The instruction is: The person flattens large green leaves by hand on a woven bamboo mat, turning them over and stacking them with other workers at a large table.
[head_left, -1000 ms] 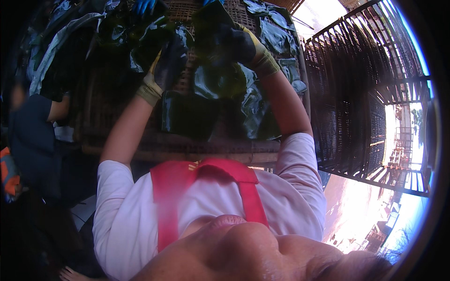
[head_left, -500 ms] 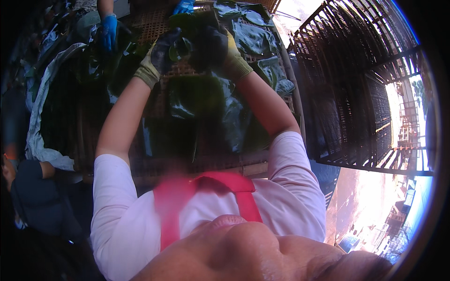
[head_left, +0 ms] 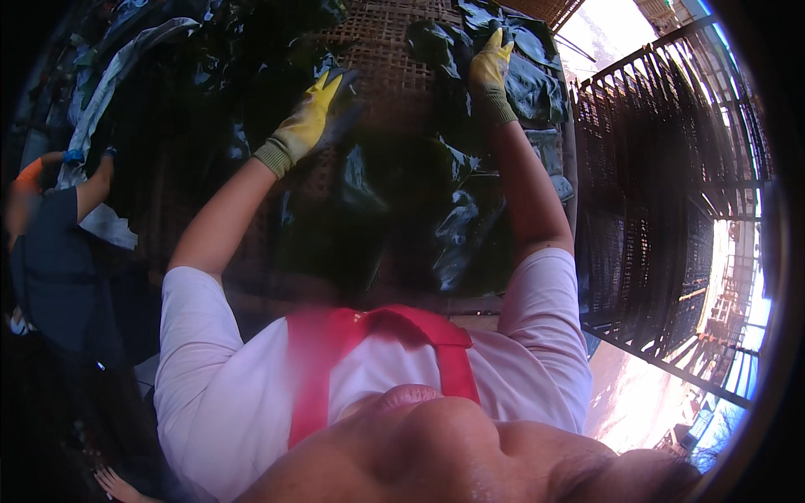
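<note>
the middle green sheet [head_left: 356,184] is lying on the woven rack [head_left: 390,50], between both hands and the rack's near edge; from the left hand [head_left: 314,117] it is lying toward that edge and slightly right, so this hand is sitting closer to it than the right hand [head_left: 493,71], which is pointing toward the far right corner; the sheet's outline is sinking into darkness, so its long axis is not showing; the left grip is spreading its fingers apart, with no sheet clearly hanging from it; the right grip is resting between a dark green sheet [head_left: 432,46] and paler sheets [head_left: 532,88] along the right edge, and whether it is holding one i cannot tell; compared with half a second ago, the hands are standing wider apart, the right one is sitting nearer the right edge, more bare weave is showing between them, and the blue-gloved hands are no longer showing at the far edge
</note>
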### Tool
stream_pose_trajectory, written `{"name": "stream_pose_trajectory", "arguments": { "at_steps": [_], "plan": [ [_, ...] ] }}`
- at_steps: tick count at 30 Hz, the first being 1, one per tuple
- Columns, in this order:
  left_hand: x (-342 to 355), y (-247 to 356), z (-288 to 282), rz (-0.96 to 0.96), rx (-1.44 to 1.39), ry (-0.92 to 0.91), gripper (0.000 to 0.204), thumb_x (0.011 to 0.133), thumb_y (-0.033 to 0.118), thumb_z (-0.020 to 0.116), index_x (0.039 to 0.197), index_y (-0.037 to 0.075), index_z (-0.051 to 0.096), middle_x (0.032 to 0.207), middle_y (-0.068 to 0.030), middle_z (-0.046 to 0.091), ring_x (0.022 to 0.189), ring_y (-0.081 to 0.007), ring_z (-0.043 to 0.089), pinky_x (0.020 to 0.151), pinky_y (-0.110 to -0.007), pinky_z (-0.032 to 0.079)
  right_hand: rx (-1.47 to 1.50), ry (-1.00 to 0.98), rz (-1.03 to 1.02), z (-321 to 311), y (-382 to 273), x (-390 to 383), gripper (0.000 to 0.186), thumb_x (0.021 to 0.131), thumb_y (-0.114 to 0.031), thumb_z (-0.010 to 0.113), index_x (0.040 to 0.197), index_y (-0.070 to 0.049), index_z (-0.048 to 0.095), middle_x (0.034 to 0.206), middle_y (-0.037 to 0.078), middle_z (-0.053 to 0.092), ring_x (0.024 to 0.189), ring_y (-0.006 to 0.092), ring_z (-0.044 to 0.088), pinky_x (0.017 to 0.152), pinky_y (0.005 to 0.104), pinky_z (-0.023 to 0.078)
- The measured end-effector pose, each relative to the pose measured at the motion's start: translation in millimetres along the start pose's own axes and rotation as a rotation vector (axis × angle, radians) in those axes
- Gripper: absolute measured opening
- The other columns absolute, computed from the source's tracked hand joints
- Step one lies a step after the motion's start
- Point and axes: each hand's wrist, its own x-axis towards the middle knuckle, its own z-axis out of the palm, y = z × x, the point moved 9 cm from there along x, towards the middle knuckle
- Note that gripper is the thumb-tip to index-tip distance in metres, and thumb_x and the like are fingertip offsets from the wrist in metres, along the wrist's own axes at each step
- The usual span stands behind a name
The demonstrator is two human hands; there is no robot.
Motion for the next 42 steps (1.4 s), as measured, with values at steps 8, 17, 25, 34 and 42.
{"name": "stream_pose_trajectory", "arguments": {
  "at_steps": [8,17,25,34,42],
  "plan": [
    [-66.4,-83.3,-52.0,-0.092,0.65,-0.072,0.055,0.083,0.005,0.055,0.136,0.014,0.048,0.145,-0.0194,0.036,0.133,-0.0353,0.035,0.112,-0.045,0.025,0.277,-0.655,-0.016,200.8,-83.9,-63.6,0.032,0.095,-0.023,0.05,0.123,-0.007,0.055,0.11,0.016,0.065,0.098,0.0294,0.063,0.087,0.0382,0.048],
    [-94.1,-96.4,-75.4,-0.274,0.532,0.017,0.06,0.079,-0.007,0.055,0.136,0.011,0.048,0.144,-0.0167,0.038,0.129,-0.0337,0.04,0.108,-0.037,0.035,1.083,-0.899,0.338,184.4,-146.8,-49.5,0.02,0.094,-0.016,0.051,0.106,-0.004,0.061,0.093,0.006,0.067,0.083,0.0165,0.064,0.079,0.0293,0.053],
    [-84.0,11.6,-107.3,0.04,-0.898,0.51,0.047,0.084,0.001,0.064,0.129,0.001,0.05,0.126,-0.0155,0.055,0.116,-0.03,0.054,0.103,-0.034,0.04,1.328,-0.625,0.246,63.5,-212.1,-50.6,0.023,0.095,-0.013,0.043,0.106,-0.002,0.06,0.099,0.008,0.066,0.086,0.017,0.063,0.077,0.0314,0.052],
    [-75.8,-54.8,-55.5,-0.111,-1.022,0.092,0.035,0.098,0.024,0.045,0.129,0.007,0.049,0.124,-0.0114,0.058,0.112,-0.0266,0.057,0.102,-0.042,0.042,0.494,-0.821,-0.458,-9.0,-260.1,-197.6,0.048,0.09,-0.009,0.053,0.136,0.001,0.042,0.139,0.02,0.042,0.13,0.0364,0.039,0.108,0.039,0.033],
    [-50.4,16.7,-55.4,0.011,-1.957,-0.192,0.04,0.092,0.012,0.051,0.132,0.005,0.048,0.129,-0.009,0.055,0.119,-0.02,0.052,0.102,-0.034,0.042,1.56,-0.843,0.272,1.3,-201.4,-163.9,0.064,0.091,-0.023,0.058,0.142,0.003,0.029,0.137,0.016,0.045,0.12,0.0237,0.05,0.104,0.0362,0.038]
  ]
}}
